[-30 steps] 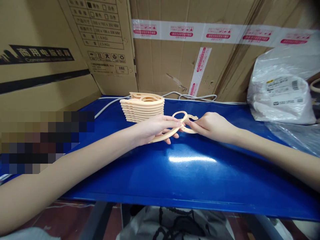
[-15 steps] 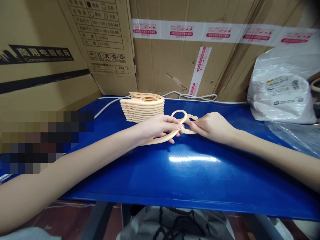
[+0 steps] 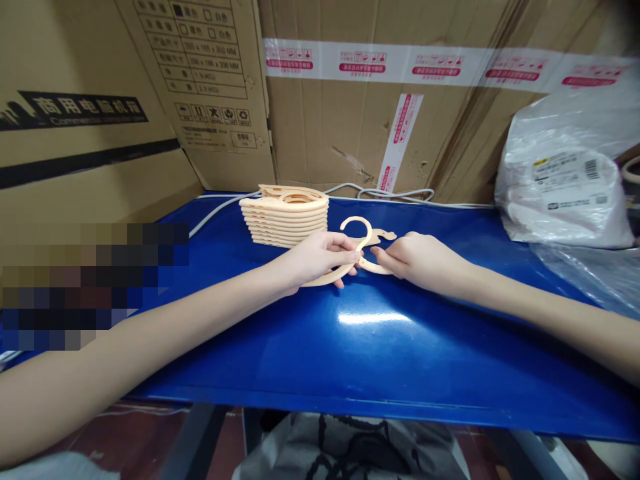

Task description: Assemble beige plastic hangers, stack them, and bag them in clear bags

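Pinched between thumb and fingers of the left hand (image 3: 313, 255), a cream hanger (image 3: 369, 233) is held at the centre of the frame, its jointed arm apparently gripped by the right hand's (image 3: 425, 261) curled fingers. The arm seems to be being worked at its joint, and a steady hold there is called for next. The arm's far end is hidden; a cream piece (image 3: 384, 235) behind is partly covered.

Part of hanger (image 3: 369, 235) hidden by left hand (image 3: 323, 257); one end covered by right hand (image 3: 425, 261). Patch (image 3: 85, 287) at left pixelated, contents untellable. Plastic bag (image 3: 560, 187), cardboard box (image 3: 65, 60) cut off by edges.
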A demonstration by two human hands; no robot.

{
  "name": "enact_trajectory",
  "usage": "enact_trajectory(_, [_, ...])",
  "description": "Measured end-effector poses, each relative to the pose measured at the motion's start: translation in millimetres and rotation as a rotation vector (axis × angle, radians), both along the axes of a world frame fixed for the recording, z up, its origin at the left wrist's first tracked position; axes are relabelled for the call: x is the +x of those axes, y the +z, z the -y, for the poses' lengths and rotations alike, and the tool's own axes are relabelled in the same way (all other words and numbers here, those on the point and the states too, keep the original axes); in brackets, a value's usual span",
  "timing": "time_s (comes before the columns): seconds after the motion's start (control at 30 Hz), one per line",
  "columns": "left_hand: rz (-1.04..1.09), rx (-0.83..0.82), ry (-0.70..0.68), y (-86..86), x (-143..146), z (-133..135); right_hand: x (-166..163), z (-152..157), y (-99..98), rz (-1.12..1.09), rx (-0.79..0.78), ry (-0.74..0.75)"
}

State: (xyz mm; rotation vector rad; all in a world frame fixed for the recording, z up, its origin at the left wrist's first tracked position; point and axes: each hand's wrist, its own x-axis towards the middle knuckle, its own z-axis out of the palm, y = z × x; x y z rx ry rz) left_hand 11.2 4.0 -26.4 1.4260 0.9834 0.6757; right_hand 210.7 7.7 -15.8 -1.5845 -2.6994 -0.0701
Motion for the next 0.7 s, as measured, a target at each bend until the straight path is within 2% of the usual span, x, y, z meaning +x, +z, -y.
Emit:
enact_trajectory(0.2, [0.022,-0.012,-0.006,0.2,-1.1,-2.4,-2.3,3.5,1.3,-0.042,-0.117,-0.085])
enact_trajectory(0.37, [0.010,-0.043,0.015,1.6,0.3,-0.7,-2.8,4.1,0.8,-0.070,-0.150,-0.118])
enact_trajectory(0.57, [0.008,-0.048,-0.048,0.9,-0.2,-0.5,-2.0,2.1,1.1,-0.078,-0.168,-0.115])
enact_trajectory(0.7, [-0.078,0.019,-0.106,0.3,2.3,-1.4,0.0,-0.2,4.8,-0.061,-0.145,-0.059])
